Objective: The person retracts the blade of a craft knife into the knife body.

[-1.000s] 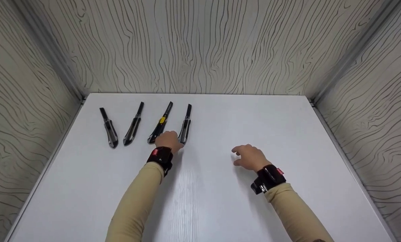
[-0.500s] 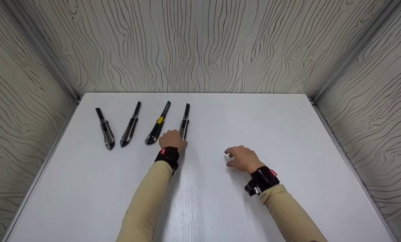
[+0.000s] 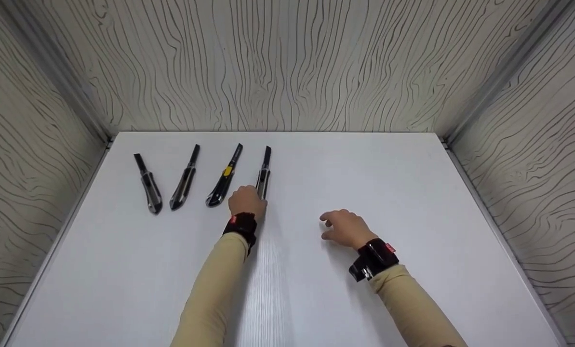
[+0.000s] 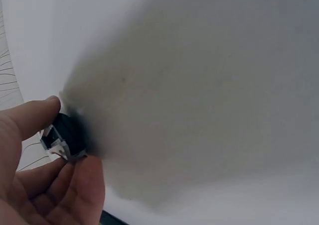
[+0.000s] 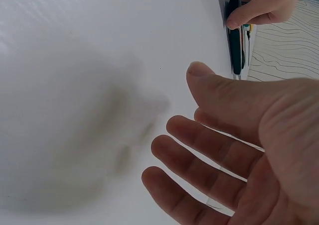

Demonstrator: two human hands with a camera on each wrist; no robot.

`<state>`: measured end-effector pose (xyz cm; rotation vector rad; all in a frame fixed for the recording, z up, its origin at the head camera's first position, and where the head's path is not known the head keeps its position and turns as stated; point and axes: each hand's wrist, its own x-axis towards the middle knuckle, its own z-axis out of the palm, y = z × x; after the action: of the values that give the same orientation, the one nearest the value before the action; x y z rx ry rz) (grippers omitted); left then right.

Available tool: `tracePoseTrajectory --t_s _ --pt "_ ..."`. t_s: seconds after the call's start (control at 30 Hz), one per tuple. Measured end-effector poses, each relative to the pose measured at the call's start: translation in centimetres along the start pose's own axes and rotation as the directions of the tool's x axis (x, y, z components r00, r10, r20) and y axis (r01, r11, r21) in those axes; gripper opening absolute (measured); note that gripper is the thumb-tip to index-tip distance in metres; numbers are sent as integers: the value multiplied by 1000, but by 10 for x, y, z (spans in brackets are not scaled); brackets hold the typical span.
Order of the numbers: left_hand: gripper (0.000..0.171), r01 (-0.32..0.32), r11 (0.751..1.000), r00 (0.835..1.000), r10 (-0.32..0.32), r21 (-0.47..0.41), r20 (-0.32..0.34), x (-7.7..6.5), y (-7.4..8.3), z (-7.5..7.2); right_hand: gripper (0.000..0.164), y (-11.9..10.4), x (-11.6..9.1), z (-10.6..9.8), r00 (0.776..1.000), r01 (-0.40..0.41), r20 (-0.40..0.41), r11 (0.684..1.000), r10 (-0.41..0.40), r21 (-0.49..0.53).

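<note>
Several utility knives lie in a row on the white table. My left hand [image 3: 247, 200] pinches the rightmost utility knife [image 3: 263, 180] by its handle, thumb on one side and fingers on the other. In the left wrist view, the handle's butt end [image 4: 70, 135] shows between thumb and fingertips. Just left of that hand is a black utility knife with a yellow slider [image 3: 227, 171]. Two grey-and-black ones, a leaning utility knife [image 3: 185, 180] and the leftmost utility knife [image 3: 149, 185], lie farther left. My right hand [image 3: 347, 229] hovers over the table, holding nothing, fingers loosely bent.
The white table [image 3: 388, 168] ends at a back wall [image 3: 277, 67] with a wood-grain pattern. Similar side panels stand left and right, with grey corner posts. Both wrists carry dark camera bands.
My left hand has moved slightly right, off the yellow-slider knife and onto the rightmost utility knife's handle. The whole view has shifted a little; the right hand keeps its pose.
</note>
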<state>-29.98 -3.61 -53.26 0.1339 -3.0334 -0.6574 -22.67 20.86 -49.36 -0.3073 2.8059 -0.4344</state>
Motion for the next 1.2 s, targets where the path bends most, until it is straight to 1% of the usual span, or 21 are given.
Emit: tracePoseTrajectory --t_s 0.1,0.2,0.3,0.4,0.53,0.67,0.87,1.03,1.2 --pt "19 -5 1000 1000 5 -21 -19 -1 0 1 43 1 -2 0 1000 -6 -2 1000 6 3" --pt "20 -21 1000 999 20 -17 -51 -4 0 4 43 1 -4 1 1000 -7 -3 1000 7 4" --pt "20 -41 999 995 40 -13 -91 -8 -2 5 43 -3 -6 2 1000 2 -2 1000 -2 5" --pt "22 -59 998 992 55 -25 -118 -12 0 5 42 -5 -8 3 1000 12 -5 1000 -12 1" --pt "26 -78 996 990 72 -41 -120 -19 9 -2 42 -7 -8 3 999 30 -11 999 -30 -17" --pt "29 -107 994 989 103 -34 -109 -28 17 -10 42 -10 -8 1 999 37 -17 999 -37 -32" --pt "32 -155 988 980 153 -5 -127 -43 22 -13 41 -15 -3 0 998 36 -55 998 -39 -46" --pt "32 -197 980 972 194 -10 -136 -60 28 -13 39 -19 5 -2 995 15 -101 1000 -17 -19" --pt "33 -230 973 965 228 1 -130 -77 36 -13 44 -22 10 -6 986 -19 -165 999 23 27"
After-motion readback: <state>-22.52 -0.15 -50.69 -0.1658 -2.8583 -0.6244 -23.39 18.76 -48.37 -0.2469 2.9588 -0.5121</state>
